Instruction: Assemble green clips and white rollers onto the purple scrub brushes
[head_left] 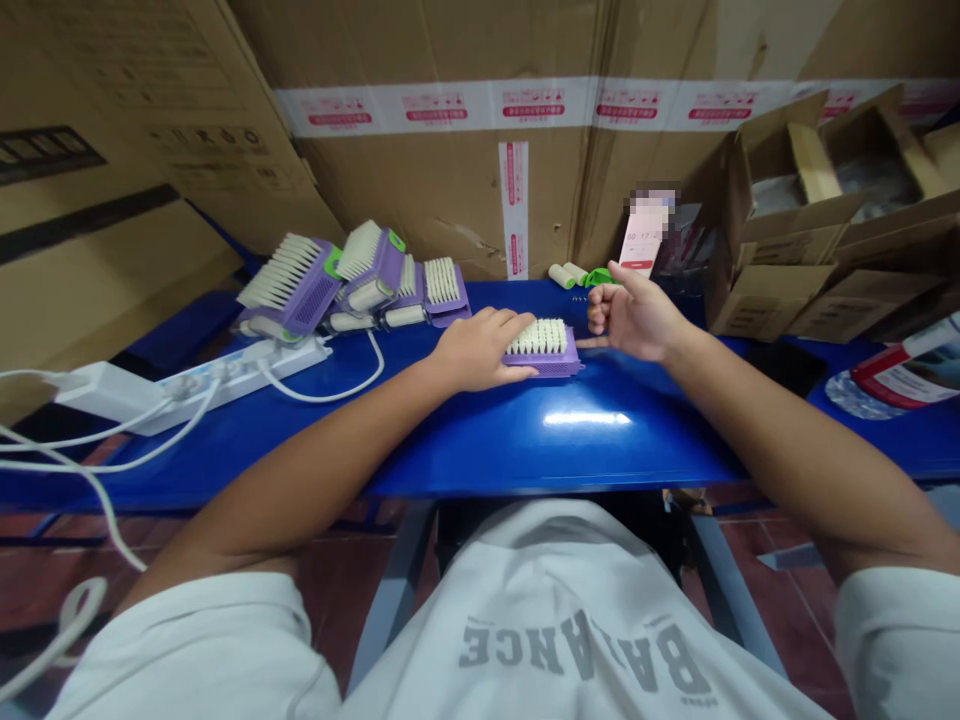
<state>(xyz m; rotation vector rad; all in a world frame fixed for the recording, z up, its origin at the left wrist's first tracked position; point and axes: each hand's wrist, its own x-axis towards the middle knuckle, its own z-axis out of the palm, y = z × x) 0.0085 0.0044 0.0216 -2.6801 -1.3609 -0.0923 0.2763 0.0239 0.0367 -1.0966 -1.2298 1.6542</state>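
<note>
A purple brush head with rows of cream bristles (541, 345) lies on the blue table, bristles facing up. My left hand (484, 350) is closed around its left end, thumb along the near side. Just right of it is my right hand (636, 318), thumb raised and apart from partly curled fingers. One finger stretches toward the brush head's right end; whether it touches is unclear. I see nothing held in this hand. Beyond it are cream rollers (562, 276), a green plastic part (600, 277) and several tiny screw-like pieces (580, 298).
Several purple-and-cream brushes (307, 285) are piled at the back left, behind a white power strip (225, 383) with cables. A phone (646, 232) leans upright at the back. Cardboard boxes (787, 290) and a bottle (892, 375) stand right. Large cartons (420, 180) form the back wall.
</note>
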